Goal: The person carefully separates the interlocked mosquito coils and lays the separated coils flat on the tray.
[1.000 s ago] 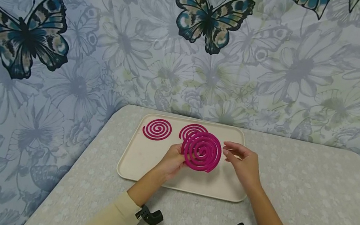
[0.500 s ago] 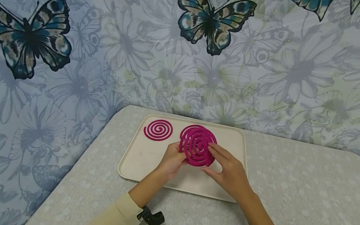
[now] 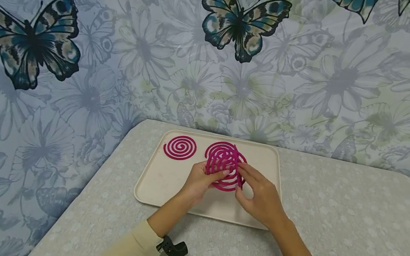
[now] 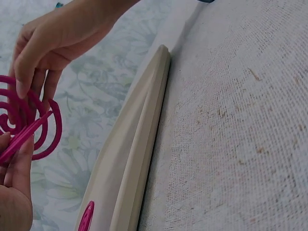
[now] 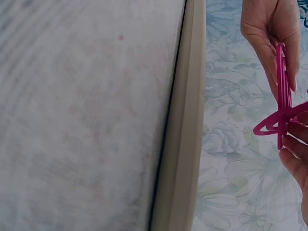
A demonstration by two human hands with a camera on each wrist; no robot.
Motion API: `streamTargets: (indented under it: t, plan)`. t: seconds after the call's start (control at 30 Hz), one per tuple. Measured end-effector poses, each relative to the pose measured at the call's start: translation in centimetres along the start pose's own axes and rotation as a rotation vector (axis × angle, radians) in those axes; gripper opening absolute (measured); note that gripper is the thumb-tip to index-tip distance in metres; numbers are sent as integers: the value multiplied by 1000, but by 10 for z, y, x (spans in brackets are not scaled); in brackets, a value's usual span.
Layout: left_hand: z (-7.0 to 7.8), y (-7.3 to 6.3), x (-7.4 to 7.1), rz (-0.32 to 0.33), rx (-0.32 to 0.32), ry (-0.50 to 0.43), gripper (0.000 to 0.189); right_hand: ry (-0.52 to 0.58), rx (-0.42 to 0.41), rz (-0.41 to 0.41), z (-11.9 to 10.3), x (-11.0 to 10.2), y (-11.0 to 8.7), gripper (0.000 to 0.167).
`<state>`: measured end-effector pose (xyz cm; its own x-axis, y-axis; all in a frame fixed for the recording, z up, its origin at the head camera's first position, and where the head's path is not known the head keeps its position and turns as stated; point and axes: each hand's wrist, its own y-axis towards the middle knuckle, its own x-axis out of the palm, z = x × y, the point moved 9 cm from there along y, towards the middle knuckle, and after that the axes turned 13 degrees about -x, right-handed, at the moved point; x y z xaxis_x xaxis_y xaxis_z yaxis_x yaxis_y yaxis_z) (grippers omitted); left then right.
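Two pink spiral mosquito coils are held between the hands over the tray, crossing each other at an angle. My left hand (image 3: 196, 183) pinches one mosquito coil (image 5: 282, 77) at its edge, thumb over its face. From the right, my right hand (image 3: 260, 198) has fingers and thumb at the other mosquito coil (image 5: 264, 128), which sticks out slantwise in the right wrist view. In the left wrist view this tilted coil (image 4: 58, 127) shows its rings. Fingers partly hide both coils.
A cream tray (image 3: 165, 189) lies on the cloth-covered table (image 3: 356, 228). One pink coil (image 3: 179, 148) lies at its back left; another coil (image 3: 211, 146) lies behind the held pair. A butterfly-print backdrop (image 3: 319, 84) stands behind the table.
My right hand has come in from the right and taken hold at the coils. The held stack, flat-on before, has split into two crossing coils. My left thumb has moved over the face.
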<state>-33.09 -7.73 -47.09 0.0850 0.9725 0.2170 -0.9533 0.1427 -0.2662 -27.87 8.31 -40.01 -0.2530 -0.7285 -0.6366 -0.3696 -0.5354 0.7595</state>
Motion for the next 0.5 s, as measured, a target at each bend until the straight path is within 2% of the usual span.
streamTargets:
  t: [0.2,0.33,0.5]
  plan:
    - [5,-2,-1,22,37,32,37,74,149,100,11,-4,-4,39]
    - [8,-3,-2,60,84,126,37,172,263,171,20,-7,-6,35]
    - [13,-5,0,61,129,207,33,366,517,227,40,-6,-16,31]
